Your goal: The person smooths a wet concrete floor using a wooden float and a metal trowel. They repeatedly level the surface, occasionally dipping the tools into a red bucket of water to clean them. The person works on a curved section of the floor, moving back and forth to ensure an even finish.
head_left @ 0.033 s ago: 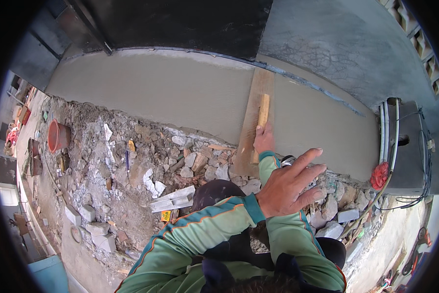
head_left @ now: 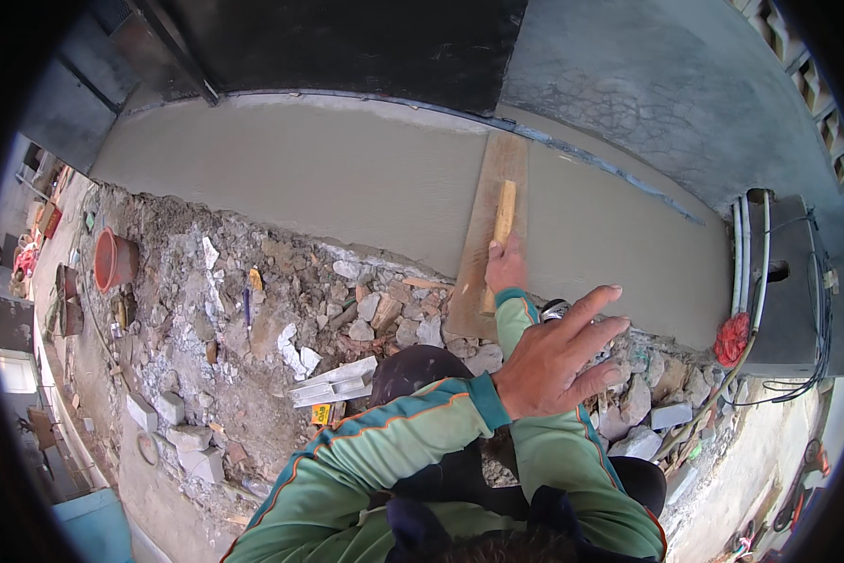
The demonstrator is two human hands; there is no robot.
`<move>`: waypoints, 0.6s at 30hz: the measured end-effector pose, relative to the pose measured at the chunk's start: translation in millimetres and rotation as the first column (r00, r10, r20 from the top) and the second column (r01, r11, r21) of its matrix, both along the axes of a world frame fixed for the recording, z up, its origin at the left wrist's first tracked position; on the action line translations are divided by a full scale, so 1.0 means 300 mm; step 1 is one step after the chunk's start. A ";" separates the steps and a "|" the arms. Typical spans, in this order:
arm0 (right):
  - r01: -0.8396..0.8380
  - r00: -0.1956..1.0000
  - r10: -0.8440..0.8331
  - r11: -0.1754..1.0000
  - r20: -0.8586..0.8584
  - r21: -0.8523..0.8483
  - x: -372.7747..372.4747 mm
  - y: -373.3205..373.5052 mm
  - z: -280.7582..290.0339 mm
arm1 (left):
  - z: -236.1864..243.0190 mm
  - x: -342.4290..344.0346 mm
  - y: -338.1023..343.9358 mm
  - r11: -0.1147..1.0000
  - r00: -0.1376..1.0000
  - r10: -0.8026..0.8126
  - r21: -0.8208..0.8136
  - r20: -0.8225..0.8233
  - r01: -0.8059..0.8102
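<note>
My right hand (head_left: 506, 267) is closed around the wooden handle (head_left: 504, 214) of a long float (head_left: 469, 296). The float's flat board lies across a strip of smooth wet grey cement (head_left: 328, 178), from the wall side to the rubble edge. Crossing over my right forearm, my left hand (head_left: 567, 357) hangs with fingers spread and nothing in it. Beside its fingers a small shiny metal thing (head_left: 555, 309) shows, partly hidden. The right sleeve passes beneath the left hand, so part of that forearm is out of sight.
Broken rubble (head_left: 384, 314) borders the cement on my side. To the left stand a reddish bucket (head_left: 115, 260) and several grey blocks (head_left: 197, 462). A pale metal channel piece (head_left: 333, 383) and a yellow box (head_left: 321, 414) lie near my knee. Pipes (head_left: 740, 253) and a red bag (head_left: 731, 340) are right.
</note>
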State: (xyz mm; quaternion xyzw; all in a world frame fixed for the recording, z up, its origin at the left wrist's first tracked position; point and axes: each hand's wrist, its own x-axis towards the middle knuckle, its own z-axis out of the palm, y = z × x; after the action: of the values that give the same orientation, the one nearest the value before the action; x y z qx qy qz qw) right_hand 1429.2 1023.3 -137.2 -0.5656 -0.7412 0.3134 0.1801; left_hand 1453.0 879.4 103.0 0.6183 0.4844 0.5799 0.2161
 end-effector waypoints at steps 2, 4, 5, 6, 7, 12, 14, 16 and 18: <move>-0.064 0.997 0.066 0.997 0.050 -0.037 -0.061 -0.020 0.007 | -0.004 0.001 0.007 1.000 1.000 0.007 0.028 -0.013 -0.007; -0.183 0.982 0.186 0.982 0.047 -0.050 -0.128 -0.059 0.014 | -0.019 0.007 0.023 0.999 1.000 0.009 0.032 -0.030 -0.008; -0.241 0.970 0.243 0.969 0.026 -0.055 -0.156 -0.076 0.027 | -0.016 0.013 0.027 0.999 0.999 0.010 0.035 -0.041 -0.009; -0.299 0.954 0.299 0.952 0.001 -0.061 -0.193 -0.095 0.040 | -0.015 0.015 0.027 1.000 0.999 -0.002 0.016 -0.038 0.003; -0.355 0.935 0.354 0.933 -0.025 -0.063 -0.211 -0.099 0.058 | -0.014 0.019 0.025 1.000 0.999 -0.015 -0.004 -0.034 0.015; -0.222 0.965 0.231 0.971 0.121 -0.083 -0.099 -0.014 0.058 | -0.030 0.024 0.020 1.000 0.998 -0.004 0.027 -0.067 0.006; -0.139 0.982 0.140 0.990 0.128 -0.020 0.043 0.064 0.013 | -0.037 0.019 0.025 0.999 0.998 0.007 0.040 -0.056 -0.004; -0.041 0.988 0.049 0.998 0.150 -0.057 0.163 0.100 0.018 | -0.044 0.009 0.019 1.000 0.999 -0.003 -0.019 -0.041 0.002; -0.056 0.983 0.024 0.983 0.180 0.176 0.375 0.115 -0.009 | -0.027 0.015 0.028 1.000 0.999 -0.014 -0.016 -0.035 0.014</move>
State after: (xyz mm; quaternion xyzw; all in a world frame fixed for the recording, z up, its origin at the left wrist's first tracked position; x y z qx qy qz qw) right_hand 1541.8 1057.7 -139.8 -0.5575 -0.7908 0.1971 0.1579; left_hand 1457.5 887.9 94.9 0.6300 0.4884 0.5637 0.2164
